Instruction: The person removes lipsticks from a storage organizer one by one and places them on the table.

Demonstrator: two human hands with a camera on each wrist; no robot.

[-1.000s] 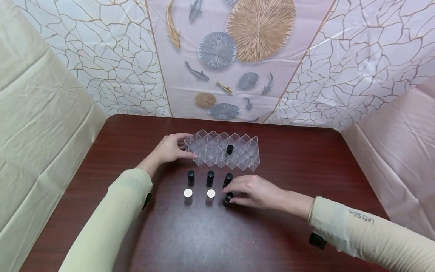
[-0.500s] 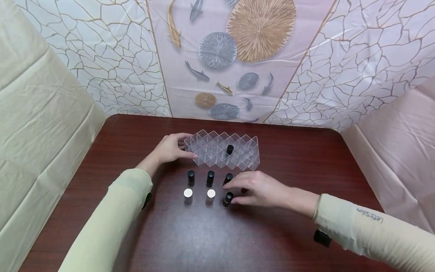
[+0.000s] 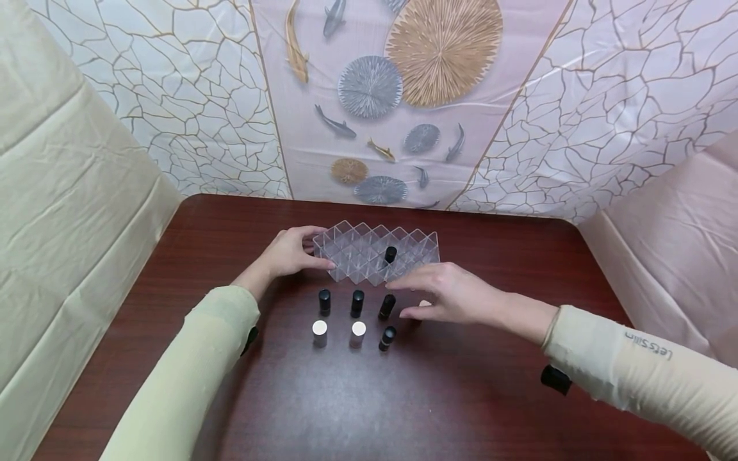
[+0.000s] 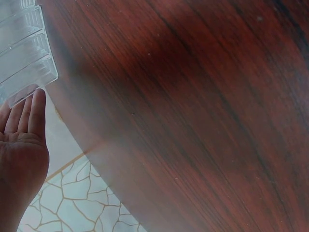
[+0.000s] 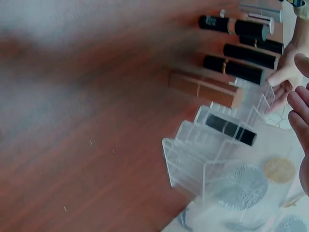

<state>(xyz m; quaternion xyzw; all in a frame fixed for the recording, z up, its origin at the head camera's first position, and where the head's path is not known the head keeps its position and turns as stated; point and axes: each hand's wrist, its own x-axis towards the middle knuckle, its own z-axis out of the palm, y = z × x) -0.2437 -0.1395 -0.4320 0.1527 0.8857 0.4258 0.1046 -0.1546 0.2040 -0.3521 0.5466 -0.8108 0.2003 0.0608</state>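
My left hand (image 3: 291, 251) grips the left end of a clear diamond-celled lipstick organizer (image 3: 346, 256), thumb in front and fingers behind. In the left wrist view, the fingers (image 4: 36, 113) lie against the organizer's end (image 4: 34, 63). One black lipstick tube (image 3: 391, 254) stands in a cell. My right hand (image 3: 452, 294) hovers by the organizer's front right, thumb and fingers apart, holding nothing. Under it a brown lipstick tube (image 5: 203, 91) stands on the table, its pale top (image 3: 425, 303) showing past the thumb in the head view.
Several black lipstick tubes (image 3: 357, 303) stand in rows in front of the organizer. Two silvery tubes with white-looking tops (image 3: 319, 333) are in the front row. The dark red wooden table (image 3: 490, 410) ends at a patterned cloth backdrop (image 3: 369, 147).
My right hand has moved away from the black tubes, back and to the right, toward the organizer and over the brown tube. The left hand and organizer stay put.
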